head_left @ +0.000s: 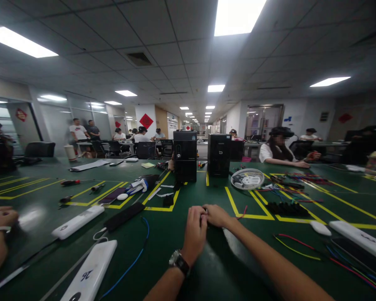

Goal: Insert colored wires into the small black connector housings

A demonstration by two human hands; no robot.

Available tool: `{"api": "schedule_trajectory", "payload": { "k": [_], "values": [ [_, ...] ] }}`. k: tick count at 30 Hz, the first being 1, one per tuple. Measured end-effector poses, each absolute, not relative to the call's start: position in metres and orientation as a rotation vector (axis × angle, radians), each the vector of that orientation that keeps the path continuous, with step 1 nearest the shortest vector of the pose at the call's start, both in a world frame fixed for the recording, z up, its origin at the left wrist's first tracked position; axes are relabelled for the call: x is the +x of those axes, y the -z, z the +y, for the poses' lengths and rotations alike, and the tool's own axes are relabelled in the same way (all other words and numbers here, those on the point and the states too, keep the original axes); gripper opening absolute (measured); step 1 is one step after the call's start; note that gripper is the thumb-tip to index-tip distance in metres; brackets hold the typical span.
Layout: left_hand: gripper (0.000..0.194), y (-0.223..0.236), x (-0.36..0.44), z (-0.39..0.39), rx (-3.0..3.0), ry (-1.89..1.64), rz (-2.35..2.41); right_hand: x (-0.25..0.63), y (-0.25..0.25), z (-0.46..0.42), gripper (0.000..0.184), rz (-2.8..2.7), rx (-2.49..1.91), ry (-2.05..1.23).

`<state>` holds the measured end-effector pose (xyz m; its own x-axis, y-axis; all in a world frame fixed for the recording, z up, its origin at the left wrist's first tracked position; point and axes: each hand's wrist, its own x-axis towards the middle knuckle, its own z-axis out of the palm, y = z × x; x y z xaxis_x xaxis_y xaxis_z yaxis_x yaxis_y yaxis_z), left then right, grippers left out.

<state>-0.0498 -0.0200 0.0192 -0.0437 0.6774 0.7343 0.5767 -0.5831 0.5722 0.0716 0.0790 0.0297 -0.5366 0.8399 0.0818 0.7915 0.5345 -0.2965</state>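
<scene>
My left hand [194, 229], with a watch [179, 262] on its wrist, is raised just over the green table [163, 267]. My right hand [218, 215] meets it at the fingertips. Both hands have their fingers closed in toward each other; whatever lies between them is hidden or too small to name. Left of my hands, a blue wire [148, 232] curves over the table beside a white device marked 26 [90, 271]. A black pouch-like thing [125, 216] and a small black piece [168, 201] lie beyond it.
Two black computer towers [185, 167] [218, 156] stand ahead. A white round basket [247, 179] and tangled wires [313, 179] lie to the right. Another person's hand [1, 221] rests at the left edge near a white power bank-like device [78, 221]. A co-worker [278, 152] sits across at right.
</scene>
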Motion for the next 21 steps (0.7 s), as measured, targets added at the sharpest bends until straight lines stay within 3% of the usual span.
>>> {"api": "schedule_trajectory", "payload": {
  "k": [5,12,18,21],
  "values": [
    [0.013,-0.015,-0.023,-0.034,2.599,-1.464,0.951,0.015,-0.025,0.134,0.04,-2.64,-1.315,-0.374],
    [0.014,-0.012,-0.035,-0.022,2.353,-1.473,1.204,-0.037,-0.019,0.172,0.042,-2.641,-1.239,-0.398],
    [0.018,-0.008,-0.034,-0.015,2.262,-1.507,1.252,-0.046,-0.014,0.179,0.059,-2.609,-1.145,-0.411],
    [0.018,-0.008,-0.032,-0.015,2.267,-1.458,1.26,-0.043,-0.012,0.181,0.058,-2.613,-1.095,-0.434]
  ]
}}
